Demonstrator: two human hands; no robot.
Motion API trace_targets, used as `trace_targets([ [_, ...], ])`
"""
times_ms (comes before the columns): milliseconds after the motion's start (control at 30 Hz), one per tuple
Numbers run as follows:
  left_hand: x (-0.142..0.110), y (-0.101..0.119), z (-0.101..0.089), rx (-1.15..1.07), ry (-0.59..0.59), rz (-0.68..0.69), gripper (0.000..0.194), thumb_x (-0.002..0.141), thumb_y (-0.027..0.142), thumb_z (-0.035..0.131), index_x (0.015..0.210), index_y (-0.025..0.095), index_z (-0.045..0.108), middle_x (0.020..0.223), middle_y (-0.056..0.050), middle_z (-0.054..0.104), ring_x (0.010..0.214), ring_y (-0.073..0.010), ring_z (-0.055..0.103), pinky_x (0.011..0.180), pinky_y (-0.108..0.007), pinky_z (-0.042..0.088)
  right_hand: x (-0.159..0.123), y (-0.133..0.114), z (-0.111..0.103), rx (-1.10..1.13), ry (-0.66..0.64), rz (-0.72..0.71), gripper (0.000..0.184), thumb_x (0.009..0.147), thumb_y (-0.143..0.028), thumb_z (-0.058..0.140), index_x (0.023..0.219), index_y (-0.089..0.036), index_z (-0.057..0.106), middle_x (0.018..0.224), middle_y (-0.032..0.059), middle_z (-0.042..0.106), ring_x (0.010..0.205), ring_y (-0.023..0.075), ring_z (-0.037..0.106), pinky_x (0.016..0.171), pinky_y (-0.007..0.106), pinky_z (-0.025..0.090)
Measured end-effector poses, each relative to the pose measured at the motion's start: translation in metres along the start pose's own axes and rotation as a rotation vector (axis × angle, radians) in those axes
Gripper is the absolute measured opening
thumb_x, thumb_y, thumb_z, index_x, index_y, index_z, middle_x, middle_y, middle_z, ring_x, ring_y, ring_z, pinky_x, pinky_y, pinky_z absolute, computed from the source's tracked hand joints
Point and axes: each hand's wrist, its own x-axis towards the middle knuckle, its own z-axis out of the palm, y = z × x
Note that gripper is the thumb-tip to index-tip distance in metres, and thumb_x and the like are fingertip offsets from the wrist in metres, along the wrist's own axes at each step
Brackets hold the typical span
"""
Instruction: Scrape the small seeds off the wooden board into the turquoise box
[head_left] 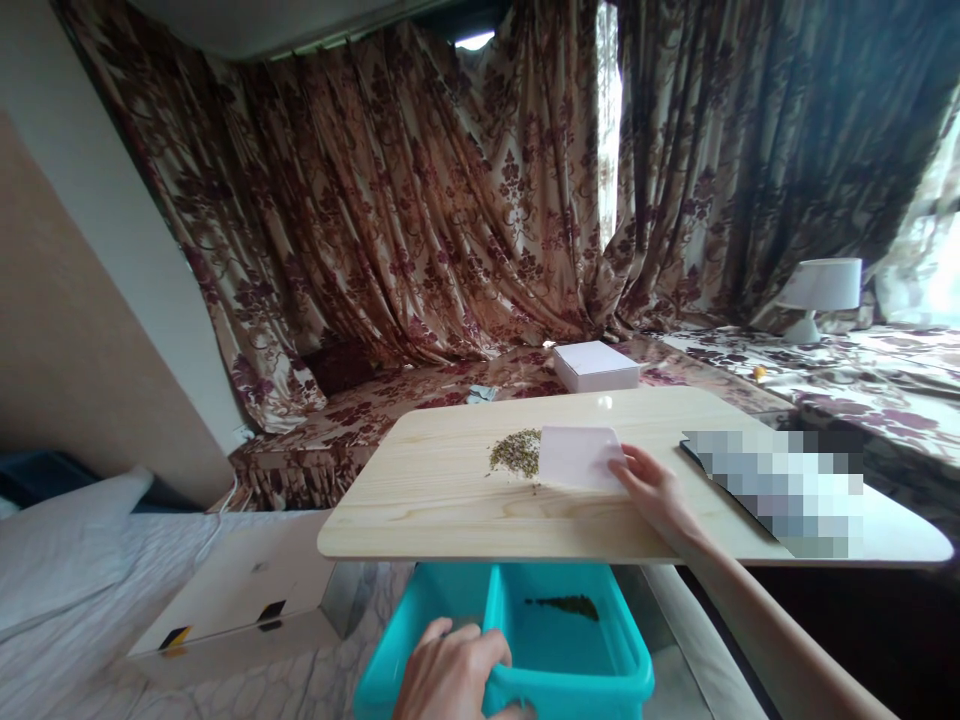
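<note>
My right hand (651, 485) pinches the right edge of a flat white plastic scraper (577, 457) above the wooden tabletop (420, 500). The scraper's left edge meets a loose spread of small greenish-brown grains (516, 453), with a few stray ones around it. Below the table's near edge, my left hand (454, 672) grips the front rim of a teal two-compartment bin (641, 665), its fingers reaching inside. A small dark green pile (574, 606) lies in the bin's right compartment. Much of the left compartment is hidden behind my left hand.
A flat dark-edged object, partly blurred out (772, 495), lies on the table's right side. Behind the table stand a white box (596, 367) and a lamp (821, 290). A larger white box (240, 585) sits at left on the bed. Patterned curtains (420, 200) hang behind.
</note>
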Motion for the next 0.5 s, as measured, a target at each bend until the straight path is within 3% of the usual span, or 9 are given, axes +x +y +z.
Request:
trace_targets([
  [500,0.0017,-0.0044,0.0033,0.001,-0.002,0.006,0.019,0.069,0.032,0.068,0.087,0.028,0.063,0.085,0.003,0.062,0.090,-0.0202,0.055,0.092,-0.031,0.029,0.0033,0.0017,0.0029,-0.004,-0.054,-0.027,0.042,0.065,-0.052,0.062,0.093,-0.021,0.061,0.086,0.0078,0.073,0.085,0.0264,0.067,0.073,0.036,0.053],
])
